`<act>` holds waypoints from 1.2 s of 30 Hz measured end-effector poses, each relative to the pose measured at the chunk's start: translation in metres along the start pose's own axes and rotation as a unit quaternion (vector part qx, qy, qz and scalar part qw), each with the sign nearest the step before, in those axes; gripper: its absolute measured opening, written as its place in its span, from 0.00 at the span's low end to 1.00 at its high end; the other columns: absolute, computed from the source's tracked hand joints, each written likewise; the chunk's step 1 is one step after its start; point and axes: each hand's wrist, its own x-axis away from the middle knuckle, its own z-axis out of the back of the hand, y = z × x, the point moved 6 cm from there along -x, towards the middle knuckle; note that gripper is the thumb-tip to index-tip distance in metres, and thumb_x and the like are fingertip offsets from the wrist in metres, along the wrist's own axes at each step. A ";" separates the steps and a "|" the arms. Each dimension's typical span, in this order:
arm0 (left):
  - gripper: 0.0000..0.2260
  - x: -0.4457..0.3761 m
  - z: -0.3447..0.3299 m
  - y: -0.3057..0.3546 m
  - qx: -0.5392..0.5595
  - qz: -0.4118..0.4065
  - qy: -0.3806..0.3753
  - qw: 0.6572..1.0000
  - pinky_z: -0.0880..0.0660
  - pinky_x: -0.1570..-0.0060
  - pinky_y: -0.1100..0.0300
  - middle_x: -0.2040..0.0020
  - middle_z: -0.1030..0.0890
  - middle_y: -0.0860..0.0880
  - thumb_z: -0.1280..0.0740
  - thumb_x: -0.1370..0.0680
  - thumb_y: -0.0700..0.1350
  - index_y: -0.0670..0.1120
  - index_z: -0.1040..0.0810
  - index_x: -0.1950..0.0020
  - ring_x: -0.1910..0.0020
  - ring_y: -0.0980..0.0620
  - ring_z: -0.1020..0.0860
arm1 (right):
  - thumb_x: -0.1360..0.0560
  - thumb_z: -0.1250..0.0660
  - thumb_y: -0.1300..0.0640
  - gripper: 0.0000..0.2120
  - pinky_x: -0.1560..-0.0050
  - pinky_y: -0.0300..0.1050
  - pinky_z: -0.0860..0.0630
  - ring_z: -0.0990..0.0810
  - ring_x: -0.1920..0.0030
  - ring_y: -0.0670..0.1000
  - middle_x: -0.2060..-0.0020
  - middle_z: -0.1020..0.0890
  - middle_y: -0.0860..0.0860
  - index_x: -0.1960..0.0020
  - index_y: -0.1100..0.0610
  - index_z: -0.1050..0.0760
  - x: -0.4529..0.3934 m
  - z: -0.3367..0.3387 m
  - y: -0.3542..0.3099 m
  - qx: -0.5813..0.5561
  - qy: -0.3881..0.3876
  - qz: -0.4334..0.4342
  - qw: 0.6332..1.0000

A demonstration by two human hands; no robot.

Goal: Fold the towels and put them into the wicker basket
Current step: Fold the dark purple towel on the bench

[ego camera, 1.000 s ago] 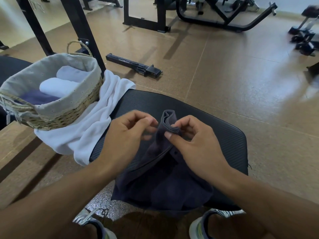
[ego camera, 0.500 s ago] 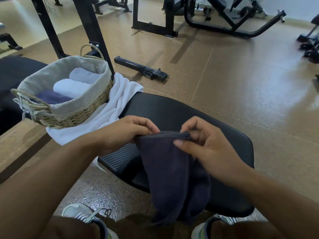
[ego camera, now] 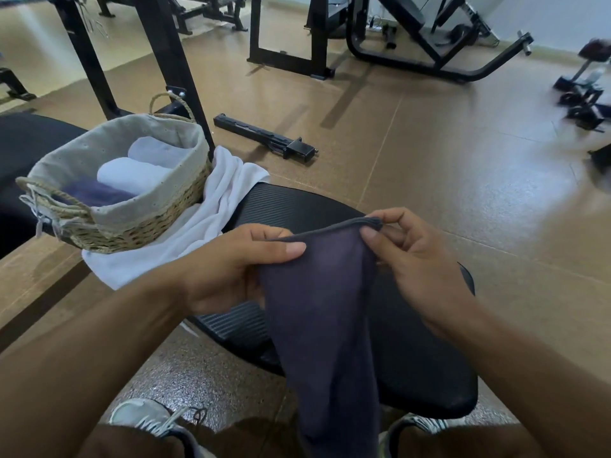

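Matt dark cloth towel (ego camera: 317,309); rough woven wicker basket (ego camera: 132,226); ribbed black pad (ego camera: 291,206).

Both forearms reach in from the near edge. The left hand (ego camera: 231,269) and right hand (ego camera: 420,272) are raised side by side, thumbs and fingers pinching.

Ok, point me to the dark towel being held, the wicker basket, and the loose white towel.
dark towel (ego camera: 317,292): head view, on the hanging cloth below the held top edge.
wicker basket (ego camera: 155,231): head view, on the woven front wall.
white towel (ego camera: 211,223): head view, on the folds right of the basket.
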 end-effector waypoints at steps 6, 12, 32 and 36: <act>0.23 0.027 -0.007 0.008 0.080 0.038 -0.119 0.989 0.20 0.49 0.60 0.51 0.13 0.49 0.17 0.38 0.56 0.46 0.13 0.48 0.53 0.53 0.15 | 0.28 0.30 0.52 0.04 0.76 0.41 0.29 0.24 0.71 0.48 0.66 0.20 0.52 0.52 0.49 0.21 0.028 -0.028 -0.019 -0.156 -0.220 -0.054 0.961; 0.11 0.002 0.018 0.002 -0.006 -0.049 0.186 0.981 0.30 0.63 0.57 0.65 0.25 0.45 0.26 0.27 0.42 0.47 0.27 0.64 0.65 0.46 0.28 | 0.20 0.32 0.59 0.02 0.64 0.42 0.24 0.21 0.65 0.47 0.64 0.16 0.50 0.50 0.53 0.24 -0.003 0.002 0.014 -0.018 -0.019 -0.083 0.996; 0.14 -0.028 0.044 -0.007 0.043 -0.115 0.313 0.942 0.27 0.62 0.60 0.60 0.24 0.41 0.24 0.31 0.49 0.49 0.29 0.59 0.60 0.49 0.24 | 0.26 0.24 0.58 0.11 0.42 0.55 0.18 0.13 0.48 0.51 0.51 0.12 0.49 0.44 0.53 0.17 -0.021 -0.002 0.066 0.106 -0.107 -0.165 0.975; 0.13 -0.030 0.037 -0.021 0.001 0.027 0.255 0.967 0.20 0.56 0.56 0.54 0.13 0.50 0.29 0.22 0.51 0.44 0.20 0.43 0.57 0.53 0.16 | 0.25 0.26 0.62 0.06 0.43 0.52 0.18 0.13 0.50 0.51 0.53 0.12 0.52 0.49 0.55 0.18 -0.037 0.009 0.062 0.094 -0.036 -0.101 0.990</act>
